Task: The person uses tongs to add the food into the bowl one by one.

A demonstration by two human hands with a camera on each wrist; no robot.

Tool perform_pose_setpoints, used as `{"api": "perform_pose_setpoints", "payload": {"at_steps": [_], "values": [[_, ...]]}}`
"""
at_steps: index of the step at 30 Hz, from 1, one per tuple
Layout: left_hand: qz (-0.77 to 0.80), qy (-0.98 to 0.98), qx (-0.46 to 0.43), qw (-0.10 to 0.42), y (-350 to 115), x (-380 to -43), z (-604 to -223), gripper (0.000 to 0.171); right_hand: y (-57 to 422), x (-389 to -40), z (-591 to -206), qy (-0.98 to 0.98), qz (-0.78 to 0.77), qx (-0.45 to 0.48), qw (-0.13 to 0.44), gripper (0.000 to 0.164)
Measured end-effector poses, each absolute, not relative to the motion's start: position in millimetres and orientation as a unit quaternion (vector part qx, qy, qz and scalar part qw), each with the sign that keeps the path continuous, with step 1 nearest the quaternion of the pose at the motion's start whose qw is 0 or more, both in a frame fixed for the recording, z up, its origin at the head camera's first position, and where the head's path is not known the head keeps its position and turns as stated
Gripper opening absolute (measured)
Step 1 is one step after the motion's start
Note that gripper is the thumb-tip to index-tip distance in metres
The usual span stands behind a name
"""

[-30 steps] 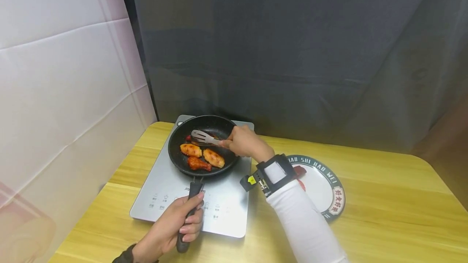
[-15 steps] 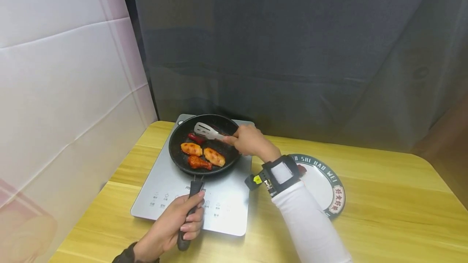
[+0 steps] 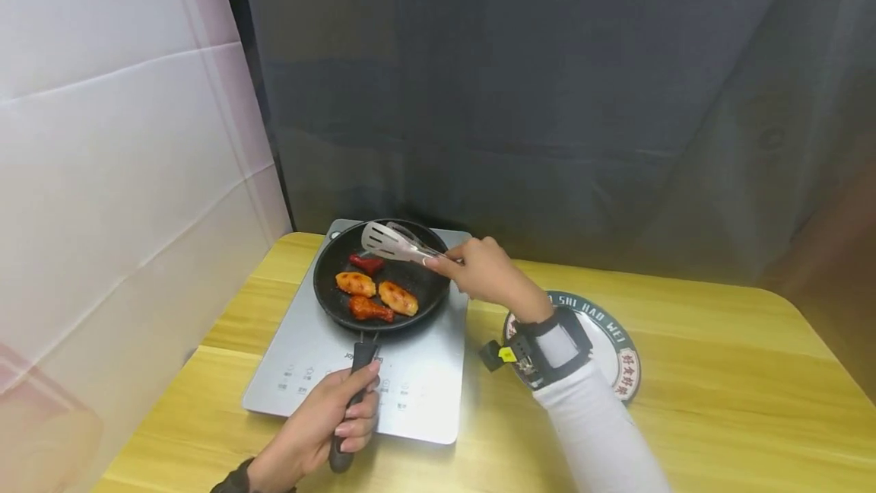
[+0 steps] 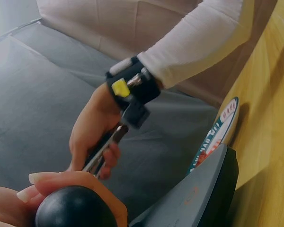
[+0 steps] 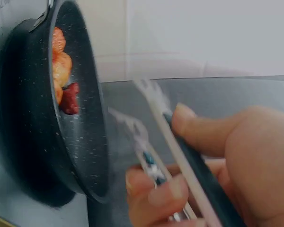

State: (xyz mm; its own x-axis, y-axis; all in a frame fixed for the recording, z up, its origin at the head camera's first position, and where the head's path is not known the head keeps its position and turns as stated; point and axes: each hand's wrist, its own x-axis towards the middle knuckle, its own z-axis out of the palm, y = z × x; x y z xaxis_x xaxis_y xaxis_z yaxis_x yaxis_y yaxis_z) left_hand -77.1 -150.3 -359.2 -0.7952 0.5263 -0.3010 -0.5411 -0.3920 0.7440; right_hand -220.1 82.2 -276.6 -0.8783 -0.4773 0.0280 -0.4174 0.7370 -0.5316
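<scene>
My left hand (image 3: 337,413) grips the black handle (image 3: 365,354) of a frying pan (image 3: 427,276). In the pan lie two golden chicken wings (image 3: 356,284), a glossy orange-brown drumstick (image 3: 370,309) and a dark red drumstick-shaped piece (image 3: 366,263). Slotted metal tongs (image 3: 391,243) are held in my right hand (image 3: 482,272), above the pan's right side. Seen from the right wrist, the arms of the tongs (image 5: 173,142) stand apart with nothing between their ends, thumb on one arm and fingers on the other. The dark red piece (image 5: 69,99) lies apart from them.
Under the pan is a flat silver induction cooker (image 3: 431,402) on the wooden table (image 3: 718,371). A white plate with a green lettered rim (image 3: 598,316) stands to the right, partly hidden by my right wrist. A dark curtain (image 3: 547,97) hangs behind, a pale one (image 3: 123,173) at left.
My right hand has drawn the tongs up and to the right, away from the dark red piece, which now shows uncovered in the pan. The left hand keeps its grip on the handle.
</scene>
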Motion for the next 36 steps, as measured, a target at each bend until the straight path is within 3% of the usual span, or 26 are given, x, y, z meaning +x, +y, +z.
{"api": "perform_pose_setpoints", "payload": {"at_steps": [8,19,26,36], "values": [[0.831,0.451,0.007,0.325,-154.7,-76.3,-362.3,0.028,120.8,-185.5,-279.7,0.914,-0.319,-0.240,0.068,0.022],[0.832,0.453,0.014,0.320,-163.1,-74.3,-363.2,0.028,163.0,-158.7,-282.6,0.867,-0.363,-0.321,0.116,0.029],[0.829,0.464,0.005,0.313,-164.9,-73.9,-361.1,0.029,183.3,-132.8,-284.2,0.887,-0.307,-0.341,0.044,0.038],[0.831,0.455,0.003,0.319,-162.0,-71.9,-361.3,0.028,225.4,-112.3,-290.3,0.903,-0.292,-0.314,0.034,0.035]]}}
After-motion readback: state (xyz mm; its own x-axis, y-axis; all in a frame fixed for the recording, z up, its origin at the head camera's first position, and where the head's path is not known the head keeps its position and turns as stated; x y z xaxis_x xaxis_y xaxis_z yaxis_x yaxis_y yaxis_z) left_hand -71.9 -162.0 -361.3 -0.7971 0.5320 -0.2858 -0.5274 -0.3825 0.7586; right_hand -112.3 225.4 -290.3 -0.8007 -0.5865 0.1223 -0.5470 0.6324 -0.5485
